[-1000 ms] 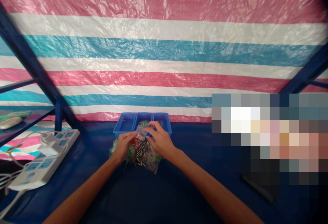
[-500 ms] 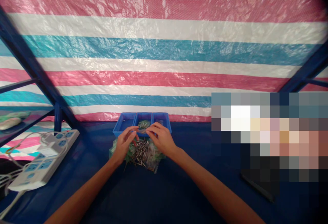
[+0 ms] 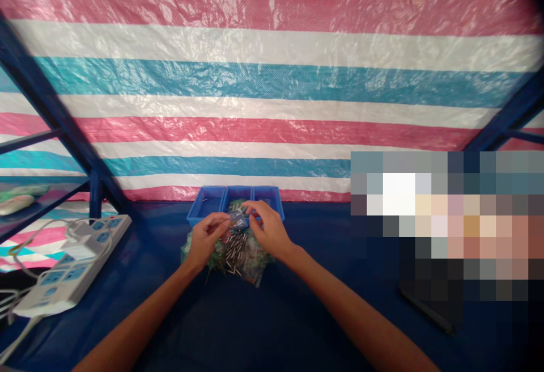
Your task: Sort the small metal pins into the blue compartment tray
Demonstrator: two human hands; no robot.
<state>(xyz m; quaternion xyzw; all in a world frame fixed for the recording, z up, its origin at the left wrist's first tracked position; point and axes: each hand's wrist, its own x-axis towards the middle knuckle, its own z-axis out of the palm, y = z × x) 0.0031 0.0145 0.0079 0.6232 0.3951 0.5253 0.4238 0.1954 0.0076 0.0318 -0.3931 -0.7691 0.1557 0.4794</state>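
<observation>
Far left, on a side ledge: one white plastic power strip [image 3: 70, 264], long, flat and round-cornered, with blue sockets along its face. One white plug block [image 3: 81, 249] seated in it, thin white cords looping off. Long axis slanting from near left to far right.

Just right of that: one blue-painted metal upright [image 3: 97, 195], straight and square-edged. Behind everything: woven plastic tarpaulin [image 3: 272, 77], glossy and crinkled, in pink, white and teal bands running crosswise.

Middle, over the dark blue cloth [image 3: 272, 321]: left hand [image 3: 206, 240], fingers curled, thumb and forefinger closed on the left end of a small clear packet [image 3: 238, 220]. Packet thin, shiny and bluish, held just above the heap and in front of the tray. Long axis lying left to right between the two hands. One packet only.

Beneath: a loose heap of slim metal pins [image 3: 233, 252], straight, bright and rod-shaped, mostly pointing away from the body, a few askew. Too many to count. Under them, one crumpled clear bag [image 3: 255, 267] with green bits inside.

Behind: one blue plastic tray [image 3: 204, 199], three square compartments side by side. Contents of the middle one too small to tell.

Right hand [image 3: 268, 230], fingertips bunched, pinching the packet's right end.

Far right, well apart: one dark flat bar [image 3: 427, 311], long axis slanting toward near right.
</observation>
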